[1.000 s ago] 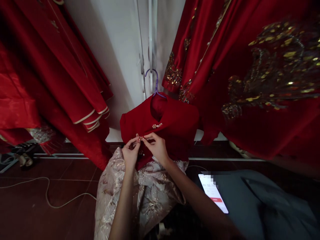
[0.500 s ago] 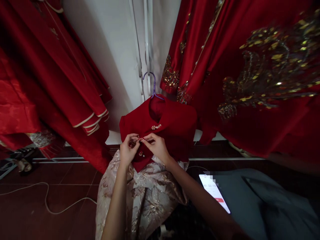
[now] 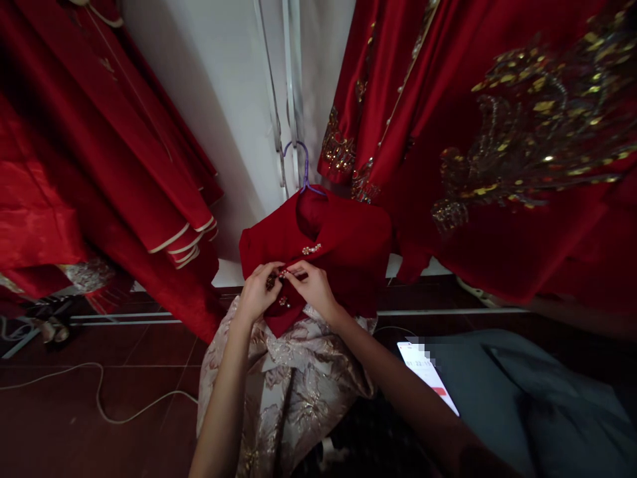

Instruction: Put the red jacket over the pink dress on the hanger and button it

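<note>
A red sleeveless-looking top [image 3: 355, 245] hangs in front of me on a purple hanger [image 3: 306, 169], above a pale floral brocade skirt [image 3: 298, 392]. At its front edge my left hand [image 3: 259, 292] and my right hand [image 3: 312, 287] meet, thumbs and forefingers pinched on a beaded fastener [image 3: 283, 273], mostly hidden by the fingertips. Just above sits another beaded fastener [image 3: 311, 249] with pearl-like and gold beads. Below the fingers, near the pointed lower edge, a third beaded ornament [image 3: 284, 302] shows.
Red garments [image 3: 149, 166] with pale trim hang on the left; gold-sequined red garments [image 3: 542, 126] hang on the right. A lit phone [image 3: 428, 380] lies on grey-green cloth [image 3: 488, 392] by my right forearm. A white cable [image 3: 102, 392] crosses the dark tiled floor [image 3: 50, 438].
Both hands stay pinched together at the fastener, with the fingers shifted slightly. My left forearm angles a little further left, and the view has moved slightly.
</note>
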The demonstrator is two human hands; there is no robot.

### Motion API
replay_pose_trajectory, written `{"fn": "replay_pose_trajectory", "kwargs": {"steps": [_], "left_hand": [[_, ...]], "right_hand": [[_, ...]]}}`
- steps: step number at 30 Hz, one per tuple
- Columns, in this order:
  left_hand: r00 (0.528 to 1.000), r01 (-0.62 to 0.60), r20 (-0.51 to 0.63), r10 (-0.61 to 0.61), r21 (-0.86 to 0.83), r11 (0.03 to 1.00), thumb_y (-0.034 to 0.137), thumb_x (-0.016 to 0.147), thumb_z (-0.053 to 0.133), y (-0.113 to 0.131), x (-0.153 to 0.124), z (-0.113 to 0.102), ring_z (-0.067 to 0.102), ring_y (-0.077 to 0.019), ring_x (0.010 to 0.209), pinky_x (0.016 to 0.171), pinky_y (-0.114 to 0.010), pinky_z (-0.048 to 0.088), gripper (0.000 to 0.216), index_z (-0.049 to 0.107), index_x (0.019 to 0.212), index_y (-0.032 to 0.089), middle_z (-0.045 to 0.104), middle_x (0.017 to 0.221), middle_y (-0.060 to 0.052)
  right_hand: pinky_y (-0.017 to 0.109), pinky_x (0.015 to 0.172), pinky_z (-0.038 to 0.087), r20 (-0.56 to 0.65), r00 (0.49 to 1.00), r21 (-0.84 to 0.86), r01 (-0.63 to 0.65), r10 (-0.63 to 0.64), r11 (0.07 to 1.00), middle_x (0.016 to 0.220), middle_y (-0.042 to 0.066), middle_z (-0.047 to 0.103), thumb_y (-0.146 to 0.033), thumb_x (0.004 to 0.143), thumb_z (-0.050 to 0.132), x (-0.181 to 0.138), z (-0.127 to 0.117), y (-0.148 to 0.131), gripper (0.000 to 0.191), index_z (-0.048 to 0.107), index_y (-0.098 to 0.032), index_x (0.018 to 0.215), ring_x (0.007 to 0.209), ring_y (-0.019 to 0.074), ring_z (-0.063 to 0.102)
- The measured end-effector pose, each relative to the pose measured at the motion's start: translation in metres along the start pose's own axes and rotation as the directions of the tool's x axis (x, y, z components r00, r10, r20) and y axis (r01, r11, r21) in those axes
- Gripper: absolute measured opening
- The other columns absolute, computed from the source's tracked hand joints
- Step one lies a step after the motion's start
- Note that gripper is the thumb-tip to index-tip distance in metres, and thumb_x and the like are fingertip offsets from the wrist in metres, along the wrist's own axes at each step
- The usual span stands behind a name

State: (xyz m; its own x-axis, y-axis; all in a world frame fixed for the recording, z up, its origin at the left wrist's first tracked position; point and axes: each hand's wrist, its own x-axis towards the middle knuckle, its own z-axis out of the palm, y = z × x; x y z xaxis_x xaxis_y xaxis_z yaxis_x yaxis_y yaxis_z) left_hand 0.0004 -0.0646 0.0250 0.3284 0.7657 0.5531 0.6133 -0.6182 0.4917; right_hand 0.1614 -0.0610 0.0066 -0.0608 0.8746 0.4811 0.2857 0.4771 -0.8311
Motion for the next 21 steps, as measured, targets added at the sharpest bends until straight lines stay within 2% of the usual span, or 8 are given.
{"fn": "replay_pose_trajectory", "kwargs": {"steps": [11,18,21], "left_hand": [[0.996,-0.038,0.082,0.031,0.087,0.995,0.02,0.074,0.054,0.005,0.008,-0.005,0.06,-0.0185,0.083,0.077,-0.029,0.048,0.043,0.054,0.117,0.026,0.063,0.085,-0.003],[0.989,-0.061,0.136,0.05,0.078,0.995,0.019,0.076,0.052,0.003,0.013,-0.009,0.06,-0.0175,0.081,0.077,-0.029,0.048,0.042,0.054,0.117,0.027,0.063,0.085,-0.002],[0.991,-0.024,0.136,0.019,0.029,0.999,0.018,0.077,0.052,-0.001,0.014,-0.009,0.06,-0.017,0.081,0.077,-0.029,0.047,0.041,0.053,0.117,0.027,0.062,0.086,-0.002]], "right_hand": [[0.027,0.074,0.052,-0.004,1.0,-0.008,-0.027,0.027,1.0,0.085,0.003,0.071,-0.026,0.077,0.059,0.003,0.0,0.003,0.011,0.063,-0.019,0.083,0.076,0.0148,0.067],[0.027,0.074,0.052,0.002,0.999,-0.014,-0.04,0.04,0.999,0.084,0.004,0.071,-0.025,0.076,0.059,0.005,0.0,0.003,0.011,0.065,-0.018,0.083,0.076,0.0148,0.067],[0.027,0.075,0.052,0.03,0.999,-0.005,-0.043,0.043,0.999,0.087,0.005,0.071,-0.025,0.077,0.059,0.007,-0.004,0.003,0.013,0.066,-0.017,0.085,0.077,0.0152,0.067]]}}
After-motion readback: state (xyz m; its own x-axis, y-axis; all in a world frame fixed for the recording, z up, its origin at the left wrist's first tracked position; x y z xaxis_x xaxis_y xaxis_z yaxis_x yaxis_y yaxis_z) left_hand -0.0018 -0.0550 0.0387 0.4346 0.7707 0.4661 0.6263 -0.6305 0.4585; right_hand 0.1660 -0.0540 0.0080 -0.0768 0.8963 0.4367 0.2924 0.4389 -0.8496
